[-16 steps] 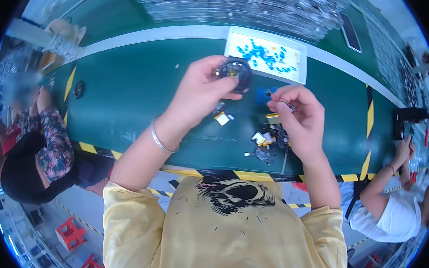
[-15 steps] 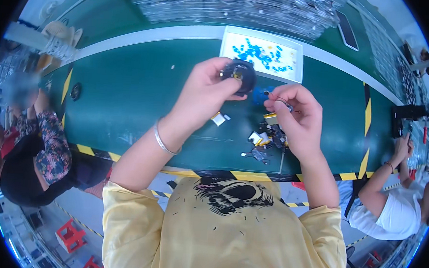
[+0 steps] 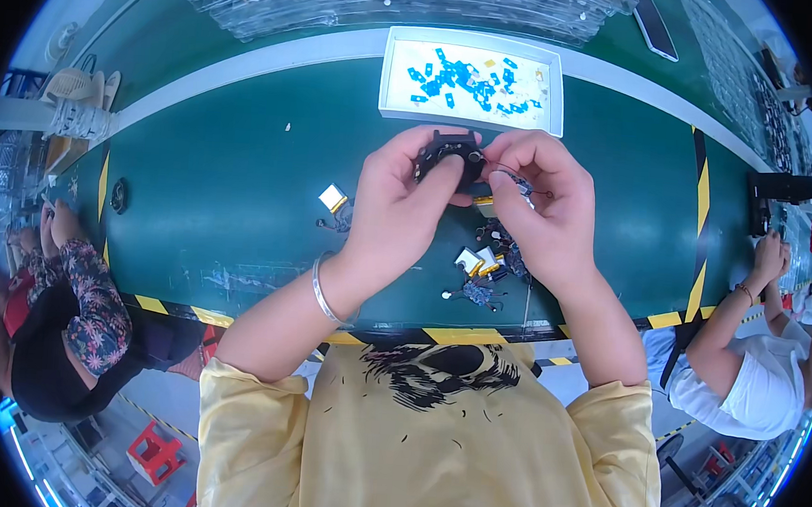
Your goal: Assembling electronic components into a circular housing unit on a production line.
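My left hand [image 3: 393,197] is closed round a black watch case [image 3: 451,148] with lugs, its thumb pressed on the open inside. At the right edge of the case, the fingertips of my right hand [image 3: 550,207] pinch a small part on thin wires. A small circuit board [image 3: 524,184] with a dark red wire lies within that hand, partly hidden by the fingers. Just below my hands, silver batteries [image 3: 469,260] with yellow edges lie in a heap with small wired boards [image 3: 480,294]. Left of my left wrist lies one more battery [image 3: 332,197] beside a wired board.
A white box [image 3: 389,71] holding many small blue pieces [image 3: 463,79] stands beyond my hands. Clear plastic trays [image 3: 393,6] and a phone [image 3: 656,25] lie at the far side. A round black part [image 3: 119,195] is at left. Co-workers sit on both sides.
My right hand has moved left and up to the case, so its fingertips now meet the case's edge. My left thumb has shifted inside the case. The whole view has shifted slightly.
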`<state>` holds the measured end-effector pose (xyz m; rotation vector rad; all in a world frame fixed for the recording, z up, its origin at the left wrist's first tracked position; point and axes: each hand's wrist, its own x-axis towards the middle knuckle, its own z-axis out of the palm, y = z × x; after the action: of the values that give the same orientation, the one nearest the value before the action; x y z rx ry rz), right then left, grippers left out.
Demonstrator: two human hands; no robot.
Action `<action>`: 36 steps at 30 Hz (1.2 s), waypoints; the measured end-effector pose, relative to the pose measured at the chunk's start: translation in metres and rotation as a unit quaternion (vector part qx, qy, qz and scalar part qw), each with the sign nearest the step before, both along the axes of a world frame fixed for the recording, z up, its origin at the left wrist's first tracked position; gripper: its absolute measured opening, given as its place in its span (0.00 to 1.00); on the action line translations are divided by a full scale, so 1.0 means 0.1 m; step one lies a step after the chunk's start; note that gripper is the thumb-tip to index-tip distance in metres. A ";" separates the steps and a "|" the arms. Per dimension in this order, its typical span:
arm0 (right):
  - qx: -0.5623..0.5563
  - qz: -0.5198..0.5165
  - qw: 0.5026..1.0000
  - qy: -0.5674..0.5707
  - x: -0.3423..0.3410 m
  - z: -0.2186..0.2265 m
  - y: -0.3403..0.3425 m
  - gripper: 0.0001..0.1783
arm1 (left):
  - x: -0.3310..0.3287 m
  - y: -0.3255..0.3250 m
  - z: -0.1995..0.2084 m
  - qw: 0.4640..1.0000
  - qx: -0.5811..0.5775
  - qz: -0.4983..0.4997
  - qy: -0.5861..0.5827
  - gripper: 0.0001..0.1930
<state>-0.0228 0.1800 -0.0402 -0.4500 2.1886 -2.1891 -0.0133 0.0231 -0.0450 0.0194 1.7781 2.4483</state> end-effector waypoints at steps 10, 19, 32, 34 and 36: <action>0.061 -0.031 0.995 0.075 -0.01 -0.07 -0.04 0.09 | 0.02 -0.05 -0.05 1.000 -0.017 -0.015 -0.008 0.12; 0.062 -0.032 0.993 0.093 -0.02 -0.05 -0.02 0.09 | 0.04 -0.02 -0.04 0.999 -0.020 -0.005 0.027 0.12; 0.061 -0.023 0.993 0.099 0.02 0.00 -0.02 0.09 | 0.09 -0.04 0.00 0.997 -0.054 0.000 0.055 0.12; 0.080 -0.032 0.990 0.114 0.02 -0.01 -0.02 0.09 | 0.10 -0.04 -0.02 0.996 -0.063 0.002 0.066 0.12; 0.089 -0.032 0.989 0.118 0.02 -0.02 -0.02 0.09 | 0.11 -0.03 -0.02 0.994 -0.073 0.002 0.077 0.12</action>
<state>-0.0212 0.1781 -0.0419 -0.6695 2.5244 -2.0382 -0.0021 0.0196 -0.0469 0.1967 2.0159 2.3711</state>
